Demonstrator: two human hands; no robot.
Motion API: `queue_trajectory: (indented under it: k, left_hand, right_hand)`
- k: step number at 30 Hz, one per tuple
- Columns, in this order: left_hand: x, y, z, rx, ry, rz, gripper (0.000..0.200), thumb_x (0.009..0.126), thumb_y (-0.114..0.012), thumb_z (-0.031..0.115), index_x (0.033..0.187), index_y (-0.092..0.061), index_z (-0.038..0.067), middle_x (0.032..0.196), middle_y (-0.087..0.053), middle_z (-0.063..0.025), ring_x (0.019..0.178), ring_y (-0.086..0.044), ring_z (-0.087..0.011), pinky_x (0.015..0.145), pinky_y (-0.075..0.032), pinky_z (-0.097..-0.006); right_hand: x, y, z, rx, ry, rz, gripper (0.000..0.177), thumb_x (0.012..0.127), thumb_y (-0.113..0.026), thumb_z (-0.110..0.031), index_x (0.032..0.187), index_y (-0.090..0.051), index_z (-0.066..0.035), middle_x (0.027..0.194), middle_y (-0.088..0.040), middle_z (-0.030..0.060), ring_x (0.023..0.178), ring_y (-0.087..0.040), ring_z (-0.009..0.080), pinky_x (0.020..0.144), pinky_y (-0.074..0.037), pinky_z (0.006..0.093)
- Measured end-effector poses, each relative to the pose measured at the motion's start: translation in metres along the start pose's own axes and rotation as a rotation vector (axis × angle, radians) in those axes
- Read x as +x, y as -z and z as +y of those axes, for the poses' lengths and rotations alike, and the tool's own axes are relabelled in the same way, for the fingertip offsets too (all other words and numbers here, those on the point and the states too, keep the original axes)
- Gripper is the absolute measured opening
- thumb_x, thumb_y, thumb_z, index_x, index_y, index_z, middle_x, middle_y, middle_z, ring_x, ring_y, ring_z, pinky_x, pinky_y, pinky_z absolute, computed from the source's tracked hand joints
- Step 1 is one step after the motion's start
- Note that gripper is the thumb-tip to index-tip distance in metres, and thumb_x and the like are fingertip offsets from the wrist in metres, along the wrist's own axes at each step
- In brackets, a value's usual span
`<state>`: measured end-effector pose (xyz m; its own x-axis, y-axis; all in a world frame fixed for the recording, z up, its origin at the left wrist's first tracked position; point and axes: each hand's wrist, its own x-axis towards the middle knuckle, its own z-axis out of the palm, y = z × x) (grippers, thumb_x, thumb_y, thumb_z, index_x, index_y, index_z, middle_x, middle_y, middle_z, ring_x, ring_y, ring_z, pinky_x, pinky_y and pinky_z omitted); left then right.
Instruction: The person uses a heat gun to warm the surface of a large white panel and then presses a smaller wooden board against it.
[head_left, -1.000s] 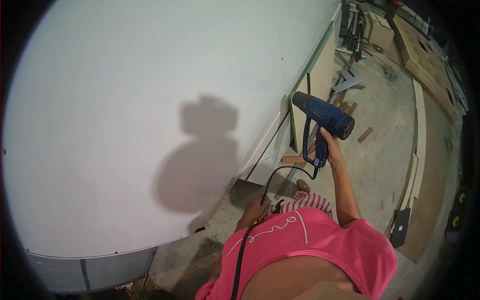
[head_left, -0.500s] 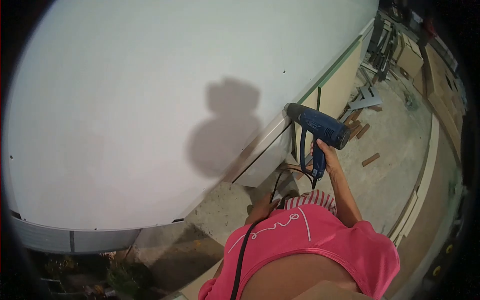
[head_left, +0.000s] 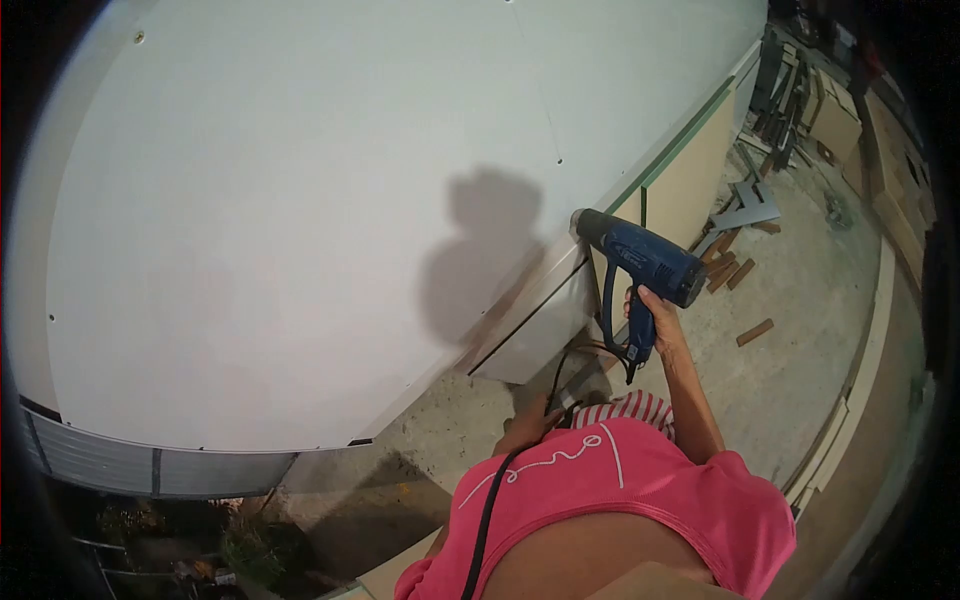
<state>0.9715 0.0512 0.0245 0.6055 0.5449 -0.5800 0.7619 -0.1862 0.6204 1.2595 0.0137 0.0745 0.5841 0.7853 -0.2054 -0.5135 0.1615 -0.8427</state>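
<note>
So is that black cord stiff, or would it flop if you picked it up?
Probably floppy: the cord sags in a loop below the heat gun and drapes over the pink shirt. It looks thin, so likely light. It would probably trail along wherever the right hand moves the heat gun.

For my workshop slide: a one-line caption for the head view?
Right hand aims a blue heat gun at the edge of the white panel.

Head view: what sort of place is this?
Probably a carpentry or furniture workshop: a large white panel, wood offcuts scattered on the concrete floor, and a blue heat gun in the right hand.
</note>
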Motion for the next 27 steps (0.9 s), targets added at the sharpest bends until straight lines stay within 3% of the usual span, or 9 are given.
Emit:
queue_trajectory:
  k: [3, 5, 11, 14, 17, 20, 22, 24, 27]
  left_hand:
    - [0.002, -0.003, 0.0, -0.015, 0.009, -0.004, 0.05, 0.088, -0.052, 0.039, 0.122, -0.042, 0.003, 0.112, -0.054, -0.0277, 0.105, -0.052, -0.0426, 0.086, -0.041, -0.0454]
    - [0.006, -0.009, -0.004, -0.009, 0.018, -0.019, 0.051, 0.089, -0.051, 0.039, 0.124, -0.041, 0.003, 0.113, -0.053, -0.0285, 0.106, -0.051, -0.0429, 0.087, -0.041, -0.0454]
    - [0.006, -0.013, -0.003, -0.05, -0.12, 0.035, 0.058, 0.089, -0.05, 0.042, 0.129, -0.037, 0.002, 0.115, -0.052, -0.0302, 0.107, -0.051, -0.0438, 0.087, -0.042, -0.0443]
    - [0.02, -0.031, -0.017, -0.021, -0.062, 0.049, 0.058, 0.089, -0.05, 0.044, 0.128, -0.039, 0.002, 0.11, -0.054, -0.0301, 0.104, -0.052, -0.0445, 0.084, -0.043, -0.0455]
    - [0.025, -0.038, -0.02, 0.021, -0.084, 0.092, 0.058, 0.088, -0.052, 0.044, 0.127, -0.039, 0.003, 0.107, -0.055, -0.0303, 0.102, -0.053, -0.0441, 0.083, -0.043, -0.046]
    - [0.01, -0.031, 0.0, 0.018, 0.031, 0.041, 0.057, 0.088, -0.052, 0.044, 0.127, -0.039, 0.004, 0.109, -0.055, -0.0295, 0.103, -0.053, -0.0429, 0.084, -0.043, -0.0457]
    - [0.004, -0.031, 0.002, -0.06, -0.124, 0.126, 0.056, 0.088, -0.053, 0.043, 0.126, -0.04, 0.004, 0.111, -0.054, -0.0281, 0.104, -0.053, -0.042, 0.084, -0.043, -0.0447]
    - [0.015, -0.04, -0.009, -0.085, -0.123, 0.12, 0.055, 0.088, -0.053, 0.043, 0.126, -0.04, 0.005, 0.112, -0.054, -0.0274, 0.105, -0.052, -0.0417, 0.085, -0.043, -0.0445]
    - [0.017, -0.043, -0.015, -0.096, -0.112, 0.097, 0.055, 0.087, -0.054, 0.042, 0.126, -0.04, 0.006, 0.113, -0.054, -0.0265, 0.106, -0.052, -0.0413, 0.085, -0.042, -0.0442]
  right_hand:
    - [-0.005, -0.003, -0.012, 0.015, 0.039, -0.019, 0.037, 0.081, -0.067, -0.029, 0.103, -0.054, -0.002, 0.082, -0.061, 0.0069, 0.068, -0.06, 0.0154, 0.063, -0.052, 0.0282]
    - [-0.009, -0.007, -0.027, 0.128, 0.119, -0.054, 0.03, 0.079, -0.068, -0.02, 0.101, -0.056, -0.002, 0.08, -0.062, 0.0083, 0.068, -0.061, 0.0154, 0.06, -0.052, 0.0272]
    - [-0.016, -0.025, -0.059, 0.105, 0.207, -0.156, 0.036, 0.077, -0.07, -0.022, 0.102, -0.056, -0.001, 0.081, -0.062, 0.0089, 0.068, -0.061, 0.0158, 0.061, -0.052, 0.0292]
    - [-0.021, -0.032, -0.069, 0.067, 0.255, -0.169, 0.035, 0.077, -0.07, -0.021, 0.102, -0.057, -0.001, 0.081, -0.062, 0.0089, 0.068, -0.061, 0.0158, 0.061, -0.052, 0.0291]
    - [-0.021, -0.032, -0.071, -0.017, 0.269, -0.171, 0.038, 0.078, -0.067, -0.026, 0.104, -0.054, -0.001, 0.081, -0.061, 0.009, 0.069, -0.06, 0.0166, 0.064, -0.052, 0.0293]
    - [-0.02, -0.032, -0.071, -0.003, 0.268, -0.202, 0.038, 0.078, -0.068, -0.026, 0.104, -0.054, -0.001, 0.081, -0.061, 0.0096, 0.069, -0.061, 0.0164, 0.063, -0.052, 0.0294]
    - [-0.017, -0.03, -0.069, -0.001, 0.253, -0.202, 0.039, 0.078, -0.068, -0.026, 0.104, -0.054, -0.001, 0.081, -0.061, 0.0095, 0.069, -0.061, 0.0164, 0.063, -0.052, 0.0293]
    - [-0.014, -0.027, -0.068, 0.0, 0.24, -0.202, 0.039, 0.078, -0.068, -0.026, 0.104, -0.054, -0.001, 0.081, -0.061, 0.0094, 0.068, -0.06, 0.0164, 0.063, -0.052, 0.0292]
    - [-0.015, -0.028, -0.07, 0.067, 0.229, -0.24, 0.028, 0.08, -0.067, -0.017, 0.101, -0.057, -0.002, 0.082, -0.063, 0.0084, 0.069, -0.061, 0.0161, 0.064, -0.052, 0.0287]
